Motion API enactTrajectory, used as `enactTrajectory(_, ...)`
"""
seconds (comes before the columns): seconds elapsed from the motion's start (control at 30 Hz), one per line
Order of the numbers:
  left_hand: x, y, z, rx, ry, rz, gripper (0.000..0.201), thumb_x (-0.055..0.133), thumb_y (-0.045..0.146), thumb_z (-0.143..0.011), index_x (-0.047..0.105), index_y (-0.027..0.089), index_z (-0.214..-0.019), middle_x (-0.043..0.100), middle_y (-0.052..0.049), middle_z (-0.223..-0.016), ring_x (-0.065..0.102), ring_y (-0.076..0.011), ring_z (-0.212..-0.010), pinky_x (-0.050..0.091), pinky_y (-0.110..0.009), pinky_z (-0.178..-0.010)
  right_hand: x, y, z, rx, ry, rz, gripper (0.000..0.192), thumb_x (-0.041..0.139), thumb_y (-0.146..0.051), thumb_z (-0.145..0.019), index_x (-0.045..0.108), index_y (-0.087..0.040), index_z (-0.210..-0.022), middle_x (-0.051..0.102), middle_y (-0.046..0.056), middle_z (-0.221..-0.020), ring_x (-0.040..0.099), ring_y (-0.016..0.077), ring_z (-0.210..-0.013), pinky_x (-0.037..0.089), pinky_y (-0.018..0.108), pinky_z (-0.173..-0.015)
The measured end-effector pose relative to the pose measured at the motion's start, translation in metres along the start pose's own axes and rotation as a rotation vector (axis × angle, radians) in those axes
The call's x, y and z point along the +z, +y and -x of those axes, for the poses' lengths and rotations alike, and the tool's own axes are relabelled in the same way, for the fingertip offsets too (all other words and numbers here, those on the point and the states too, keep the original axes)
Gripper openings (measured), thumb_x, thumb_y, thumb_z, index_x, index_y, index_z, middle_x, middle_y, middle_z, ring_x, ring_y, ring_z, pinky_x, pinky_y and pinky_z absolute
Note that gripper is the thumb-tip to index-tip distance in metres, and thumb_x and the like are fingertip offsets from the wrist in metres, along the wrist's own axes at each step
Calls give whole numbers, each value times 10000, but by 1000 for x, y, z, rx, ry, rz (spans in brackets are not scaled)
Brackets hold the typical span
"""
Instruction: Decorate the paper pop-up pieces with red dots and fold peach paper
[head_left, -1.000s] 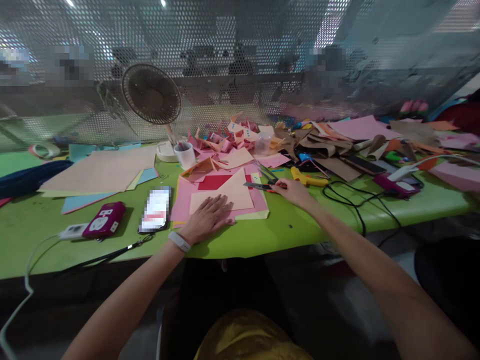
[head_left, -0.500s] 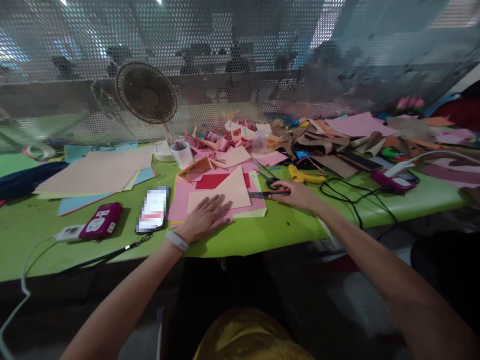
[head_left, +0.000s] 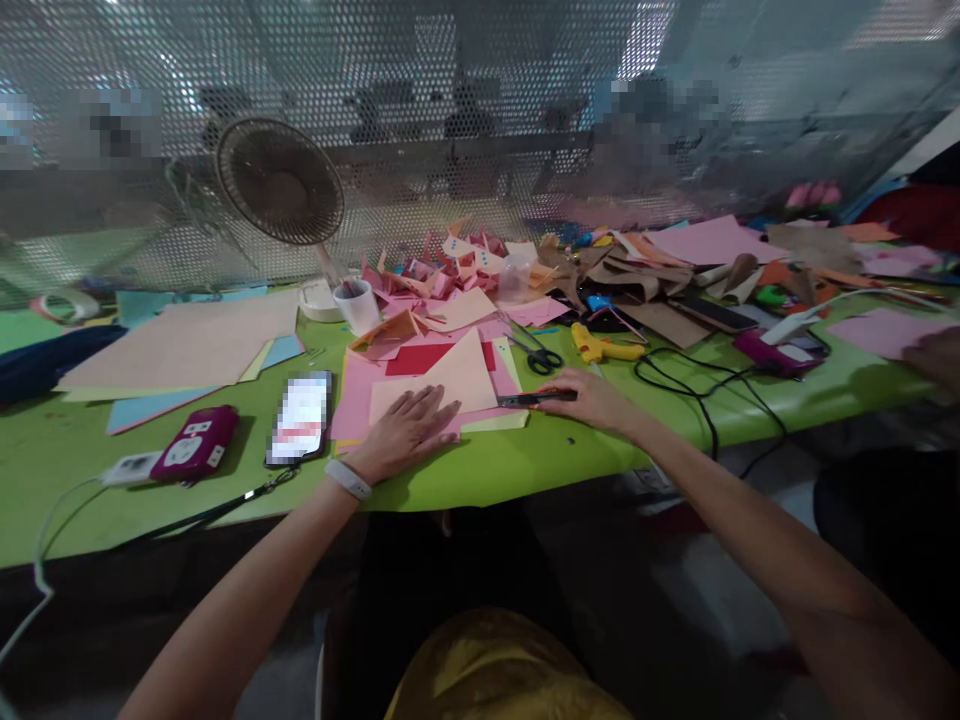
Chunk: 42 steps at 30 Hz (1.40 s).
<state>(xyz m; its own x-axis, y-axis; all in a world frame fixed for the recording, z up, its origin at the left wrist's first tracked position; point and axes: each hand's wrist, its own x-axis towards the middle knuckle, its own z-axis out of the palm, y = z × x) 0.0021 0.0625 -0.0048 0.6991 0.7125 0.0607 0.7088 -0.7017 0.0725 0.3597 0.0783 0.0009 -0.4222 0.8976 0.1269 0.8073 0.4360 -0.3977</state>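
The green desk (head_left: 525,465) carries many coloured sheets, and the work takes place near its front edge. The peach paper triangle (head_left: 457,378) lies on a pink sheet (head_left: 352,395), just to the left of the cutter grip. The left hand (head_left: 405,432) rests flat and open on the lower part of this paper, fingers spread, and holds nothing; it only presses the sheets down. The right hand (head_left: 592,398) has its grip closed around the handle of a small cutter knife (head_left: 534,399), whose dark blade end points left and meets the right edge of the papers.

To do this step well, I think the flat hand should press firmly so the triangle does not slide, and its fingers should stay away from the line of the blade. The knife should travel along the paper edge with low, even pressure. The black scissors (head_left: 536,353) lie just behind the grip, and a black cable (head_left: 697,385) runs to its right, so the wrist should keep clear of both.
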Motion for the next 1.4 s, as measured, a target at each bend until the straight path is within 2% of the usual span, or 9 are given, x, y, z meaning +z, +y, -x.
enactTrajectory(0.2,-4,3,-1,-26,-29,16,673,218,651,-960,272,307,-1536,228,-59,-1617,190,-248,-1495,185,-463,-1207,-4,2,10,-41,27,-62,408,589,-569,-871,751,-233,-1034,693,76,-972,635,240,-913,484,357,-808)
enactTrajectory(0.3,-3,3,-1,-26,-24,14,679,214,655,-958,264,305,-1539,211,-59,-1621,176,-250,-1498,172,-456,-1209,-3,-2,11,-24,23,-36,425,647,-568,-829,726,-244,-1091,688,76,-1042,636,250,-942,486,361,-821)
enactTrajectory(0.4,-2,2,-1,-24,-21,11,673,211,651,-961,252,312,-1541,205,-54,-1624,177,-249,-1498,172,-456,-1208,2,-5,8,-34,3,13,400,639,-526,-855,704,-272,-1156,671,71,-1056,633,245,-945,487,363,-827)
enactTrajectory(0.63,-1,1,-1,-15,-17,8,670,220,650,-960,251,318,-1541,203,-49,-1624,178,-252,-1498,162,-461,-1212,15,-9,6,-117,108,50,346,599,-436,-913,705,-267,-1196,615,93,-1037,607,244,-963,495,384,-850)
enactTrajectory(0.9,0,1,0,-28,-20,20,673,225,649,-960,270,306,-1537,211,-57,-1622,181,-255,-1497,170,-462,-1211,15,-1,15,-106,75,27,366,593,-456,-912,697,-275,-1213,602,86,-996,606,238,-919,505,388,-807)
enactTrajectory(1.17,2,0,-1,-29,-22,15,676,224,655,-956,255,315,-1540,209,-58,-1624,173,-249,-1499,172,-460,-1209,19,-25,5,-98,82,20,390,574,-491,-915,691,-289,-1227,616,94,-1027,617,241,-905,519,374,-771)
enactTrajectory(1.4,-3,3,-1,-43,-50,21,690,192,672,-950,255,320,-1540,205,-51,-1627,167,-246,-1501,153,-446,-1210,16,-24,14,-96,71,21,377,593,-455,-914,694,-266,-1224,606,85,-979,622,227,-893,508,354,-766)
